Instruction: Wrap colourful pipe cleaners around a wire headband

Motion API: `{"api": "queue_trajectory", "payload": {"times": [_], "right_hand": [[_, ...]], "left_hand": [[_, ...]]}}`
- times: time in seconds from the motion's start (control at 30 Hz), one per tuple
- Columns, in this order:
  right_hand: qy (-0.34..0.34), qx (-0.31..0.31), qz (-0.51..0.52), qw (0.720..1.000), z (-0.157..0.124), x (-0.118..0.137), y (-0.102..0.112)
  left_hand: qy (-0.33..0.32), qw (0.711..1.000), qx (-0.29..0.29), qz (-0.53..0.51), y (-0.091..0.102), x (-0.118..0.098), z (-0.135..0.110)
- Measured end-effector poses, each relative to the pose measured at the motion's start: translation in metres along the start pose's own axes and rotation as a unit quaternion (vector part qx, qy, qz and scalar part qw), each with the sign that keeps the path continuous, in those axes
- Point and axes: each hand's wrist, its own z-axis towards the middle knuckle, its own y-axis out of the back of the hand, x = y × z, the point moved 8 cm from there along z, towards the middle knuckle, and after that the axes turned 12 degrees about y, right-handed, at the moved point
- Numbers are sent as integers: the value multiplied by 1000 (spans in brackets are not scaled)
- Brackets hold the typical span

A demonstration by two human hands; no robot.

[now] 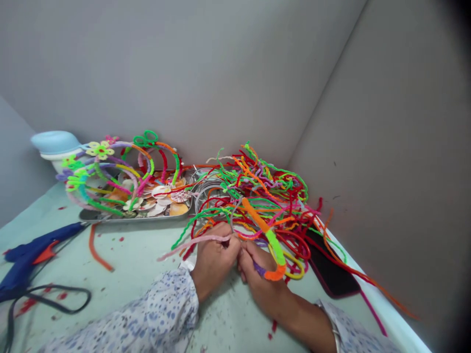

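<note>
My left hand (213, 257) is closed in a pinch on a pale pink pipe cleaner (191, 243) that trails off to the left over the table. My right hand (259, 274) is closed round a curved band (270, 240) wrapped in orange, green and purple pipe cleaner. Both hands meet at the band's near end, where the pink strand touches it. Just behind them lies a tangled heap of loose coloured pipe cleaners (265, 196).
A metal tray (128, 215) at the back left holds finished wrapped headbands (110, 171) and shells. A blue glue gun (29, 255) with a black cord lies at the left. A dark phone (331, 274) lies right of my hands. A loose orange pipe cleaner (97, 250) and grey walls surround.
</note>
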Motion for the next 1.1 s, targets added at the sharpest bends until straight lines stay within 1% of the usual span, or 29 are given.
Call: {"api": "queue_trajectory", "payload": {"times": [0.07, 0.13, 0.27, 0.37, 0.47, 0.53, 0.6, 0.7, 0.77, 0.9, 1.1], "right_hand": [[29, -16, -21, 999, 1, 6, 3], [43, -16, -45, 998, 1, 7, 4], [57, 5, -60, 997, -1, 4, 2], [61, 4, -56, 997, -2, 2, 2], [54, -7, -42, 998, -2, 2, 3], [36, -19, -22, 999, -2, 0, 4], [-7, -28, 10, 1000, -2, -6, 4], [-82, -34, 81, 993, -2, -18, 3], [-108, -46, 129, 985, -1, -24, 4], [-120, -51, 169, 977, 1, -29, 6], [-111, -12, 163, 980, 1, -31, -1]], "left_hand": [[-1, 1000, -3, 8, 0, -1, 0], [-1, 1000, -5, 16, 0, -1, -1], [-3, 1000, 2, 14, -1, 0, 0], [1, 1000, 13, -1, -2, 0, 1], [9, 1000, 13, -13, -1, 1, 1], [16, 1000, 11, -12, -1, 2, 1], [21, 999, 17, -20, -3, 3, 0], [29, 993, 61, -95, -9, 3, 0], [35, 984, 86, -155, -11, 3, 1], [65, 966, 93, -231, -8, 8, 9], [105, 934, 158, -303, -21, 16, 8]]}}
